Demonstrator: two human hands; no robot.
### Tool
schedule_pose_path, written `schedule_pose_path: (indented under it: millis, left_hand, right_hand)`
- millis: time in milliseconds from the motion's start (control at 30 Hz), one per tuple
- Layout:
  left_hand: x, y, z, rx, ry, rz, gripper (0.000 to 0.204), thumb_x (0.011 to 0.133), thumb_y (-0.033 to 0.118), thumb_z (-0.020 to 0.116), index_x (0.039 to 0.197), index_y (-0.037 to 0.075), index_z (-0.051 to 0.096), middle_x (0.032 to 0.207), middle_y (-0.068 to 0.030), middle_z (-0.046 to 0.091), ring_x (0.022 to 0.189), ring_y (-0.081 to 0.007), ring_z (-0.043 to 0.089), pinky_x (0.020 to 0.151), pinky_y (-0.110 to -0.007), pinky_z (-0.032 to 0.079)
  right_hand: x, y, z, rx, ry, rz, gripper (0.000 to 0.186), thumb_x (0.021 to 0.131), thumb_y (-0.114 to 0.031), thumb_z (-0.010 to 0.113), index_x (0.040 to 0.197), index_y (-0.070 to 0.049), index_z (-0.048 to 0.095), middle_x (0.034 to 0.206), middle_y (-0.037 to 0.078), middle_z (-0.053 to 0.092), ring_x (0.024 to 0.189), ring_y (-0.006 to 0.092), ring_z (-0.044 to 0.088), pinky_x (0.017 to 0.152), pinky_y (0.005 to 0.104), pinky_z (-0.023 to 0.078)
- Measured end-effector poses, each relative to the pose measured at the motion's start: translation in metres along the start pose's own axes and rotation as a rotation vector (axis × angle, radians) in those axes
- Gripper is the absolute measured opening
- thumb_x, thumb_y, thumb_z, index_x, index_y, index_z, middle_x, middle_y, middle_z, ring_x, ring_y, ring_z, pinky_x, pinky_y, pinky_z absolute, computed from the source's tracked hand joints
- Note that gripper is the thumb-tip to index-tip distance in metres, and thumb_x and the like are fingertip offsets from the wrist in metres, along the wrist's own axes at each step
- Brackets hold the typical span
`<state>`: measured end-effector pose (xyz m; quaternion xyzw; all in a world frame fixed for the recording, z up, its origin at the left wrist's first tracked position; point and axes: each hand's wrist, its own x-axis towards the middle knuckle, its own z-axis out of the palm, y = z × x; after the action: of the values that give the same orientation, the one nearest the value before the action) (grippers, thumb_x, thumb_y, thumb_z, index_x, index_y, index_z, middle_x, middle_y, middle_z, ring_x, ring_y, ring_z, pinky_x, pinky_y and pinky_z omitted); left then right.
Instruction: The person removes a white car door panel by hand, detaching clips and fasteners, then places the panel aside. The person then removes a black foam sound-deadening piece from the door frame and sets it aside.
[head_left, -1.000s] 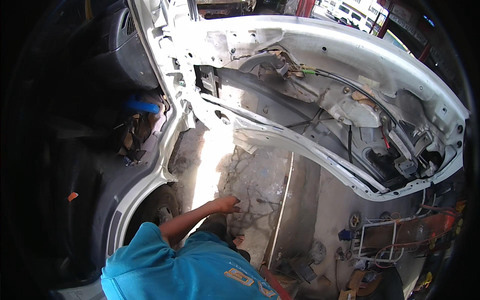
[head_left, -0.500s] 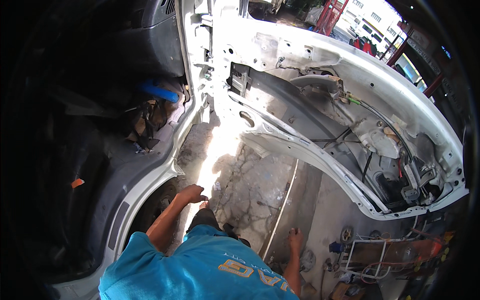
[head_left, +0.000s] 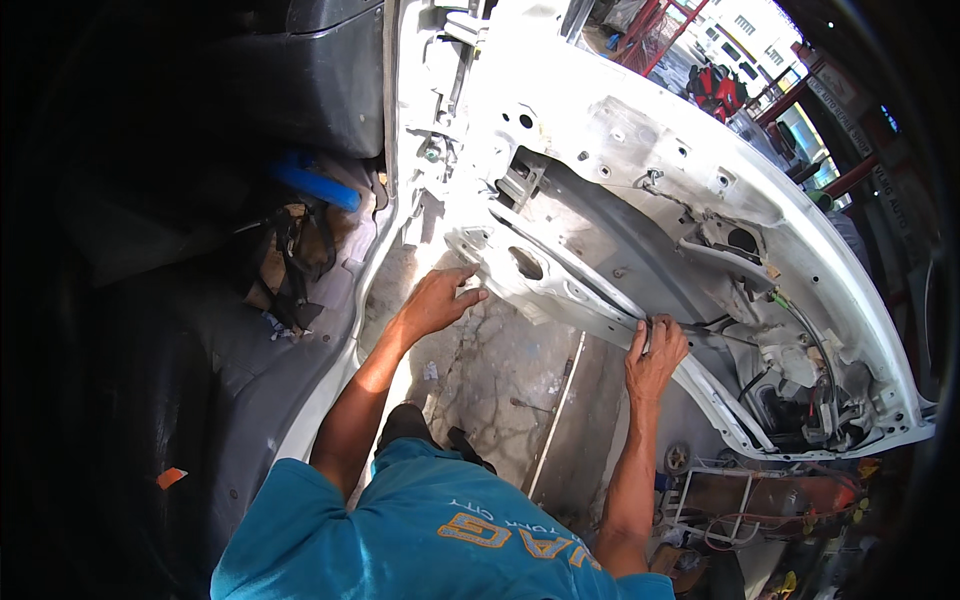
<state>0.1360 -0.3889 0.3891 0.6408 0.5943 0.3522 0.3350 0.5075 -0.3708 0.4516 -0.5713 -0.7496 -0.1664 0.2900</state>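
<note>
A white car door, stripped of its inner trim so the metal and cavities show, stands swung out in front of me. My right hand grips the door's long upper rail, fingers curled over its edge. Close to the rail's hinge end is my left hand, open, thumb and forefinger apart; whether its fingertip touches the metal I cannot tell. Inside the door are a dark inner panel and a black cable with a green piece. Strong sunlight washes out the hinge side.
At left lies the dark car interior with a blue tube and loose black wiring. Cracked concrete spreads below. A white-framed cart with hoses stands at lower right. A red motorcycle is outside at the back.
Both hands have risen from low by my sides to the door. The right has taken hold of the rail; the left has reached up near its hinge end. The view has shifted.
</note>
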Motion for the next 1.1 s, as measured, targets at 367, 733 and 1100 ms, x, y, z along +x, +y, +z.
schedule_pose_path:
  millis: [367,733,1100]
  left_hand:
    - [0.079,0.011,-0.027,-0.159,0.096,0.04,0.054,0.096,0.035,0.069,0.131,-0.005,0.063,0.123,-0.0264,0.068,0.114,-0.0374,0.068,0.095,-0.041,0.054]
    - [0.063,-0.014,0.018,-0.27,0.024,0.192,0.049,0.094,0.033,0.069,0.126,-0.004,0.066,0.117,-0.0246,0.071,0.101,-0.0345,0.072,0.089,-0.039,0.055]
    - [0.024,-0.012,0.048,-0.197,-0.04,0.039,0.048,0.095,0.034,0.068,0.121,-0.006,0.068,0.106,-0.0262,0.072,0.097,-0.0372,0.072,0.088,-0.042,0.055]
  right_hand:
    - [0.003,0.005,0.046,-0.361,-0.232,0.098,0.046,0.098,-0.047,0.058,0.127,-0.011,0.065,0.12,0.008,0.062,0.11,0.0303,0.052,0.106,0.0497,0.032]
    - [0.011,0.017,0.042,-0.352,-0.24,0.104,0.046,0.098,-0.048,0.058,0.127,-0.014,0.068,0.116,0.008,0.065,0.11,0.0298,0.053,0.104,0.0487,0.032]
    - [0.002,0.016,0.046,-0.319,-0.18,0.071,0.047,0.098,-0.049,0.059,0.129,-0.016,0.068,0.117,0.005,0.065,0.108,0.0283,0.054,0.103,0.048,0.032]
